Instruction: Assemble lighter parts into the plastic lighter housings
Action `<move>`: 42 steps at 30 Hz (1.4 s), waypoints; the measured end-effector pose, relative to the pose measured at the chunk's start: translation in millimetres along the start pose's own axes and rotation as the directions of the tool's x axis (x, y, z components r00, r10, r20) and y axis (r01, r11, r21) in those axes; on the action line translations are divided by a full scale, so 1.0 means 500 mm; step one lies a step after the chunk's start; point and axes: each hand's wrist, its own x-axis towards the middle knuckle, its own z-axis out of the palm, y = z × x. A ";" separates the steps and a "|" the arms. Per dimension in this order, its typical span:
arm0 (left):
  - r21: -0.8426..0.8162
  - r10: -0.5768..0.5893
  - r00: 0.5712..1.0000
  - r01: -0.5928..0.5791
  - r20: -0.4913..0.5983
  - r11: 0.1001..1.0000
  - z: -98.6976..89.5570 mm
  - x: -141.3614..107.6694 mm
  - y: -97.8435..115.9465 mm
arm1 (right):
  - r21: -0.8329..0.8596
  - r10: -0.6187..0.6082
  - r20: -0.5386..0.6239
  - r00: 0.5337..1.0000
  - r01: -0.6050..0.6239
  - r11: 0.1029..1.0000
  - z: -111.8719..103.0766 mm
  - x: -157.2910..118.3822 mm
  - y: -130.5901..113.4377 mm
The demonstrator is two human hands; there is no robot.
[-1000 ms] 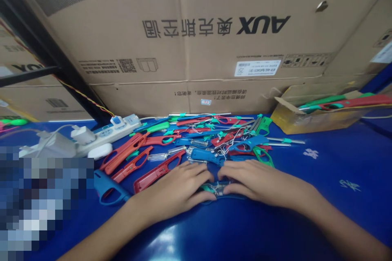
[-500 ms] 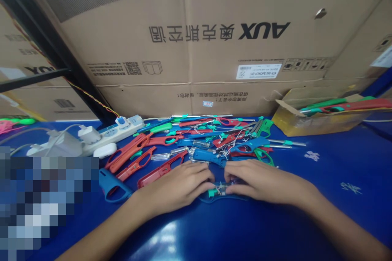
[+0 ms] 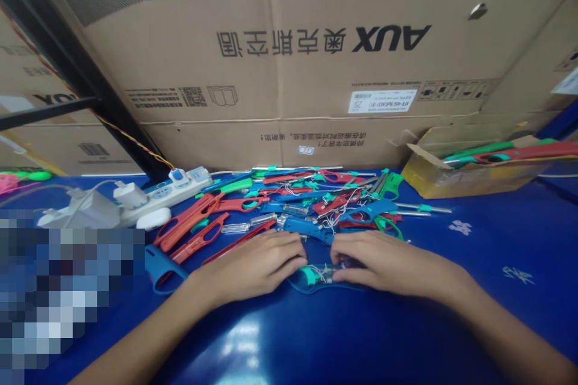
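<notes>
In front of me on the blue tabletop lies a blue lighter casing half [image 3: 318, 289], its inside facing up. A turquoise trigger piece [image 3: 309, 276] and thin white wires [image 3: 323, 272] sit in it. My right hand [image 3: 383, 261] is closed on the casing's right end, thumb in front and fingers curled behind, over a dark part I cannot make out. My left hand [image 3: 266, 261] is at the left end with its thumb and fingers pinched together by the trigger; what lies between the fingertips is hidden. Just beyond my hands is another blue casing [image 3: 307, 228].
A pile of red, blue and green lighter parts with metal tubes [image 3: 424, 209] spreads behind my hands. At the right stands an open cardboard box [image 3: 469, 180] of lighters. A power strip [image 3: 158, 195] with chargers is at the left. A large cardboard sheet [image 3: 280, 78] closes off the back.
My left hand has shifted slightly left, showing more of the turquoise trigger and the casing's left end. My right hand stays on the casing.
</notes>
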 end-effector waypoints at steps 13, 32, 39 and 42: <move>-0.034 -0.019 1.000 0.019 0.023 0.999 0.002 0.001 -0.003 | -0.008 -0.016 -0.019 1.000 0.016 1.000 0.000 0.002 0.005; 0.034 -0.124 0.988 0.121 0.093 0.992 -0.050 -0.021 -0.011 | -0.033 0.044 -0.017 0.999 -0.044 0.998 -0.011 -0.001 0.012; -0.013 -0.074 0.996 0.074 0.053 0.997 -0.047 -0.020 -0.013 | -0.041 0.051 -0.003 0.999 -0.051 0.998 -0.014 -0.001 0.010; -0.025 -0.029 0.999 0.030 0.046 0.999 -0.044 -0.018 -0.015 | -0.038 0.053 -0.005 0.999 -0.053 0.998 -0.014 -0.003 0.012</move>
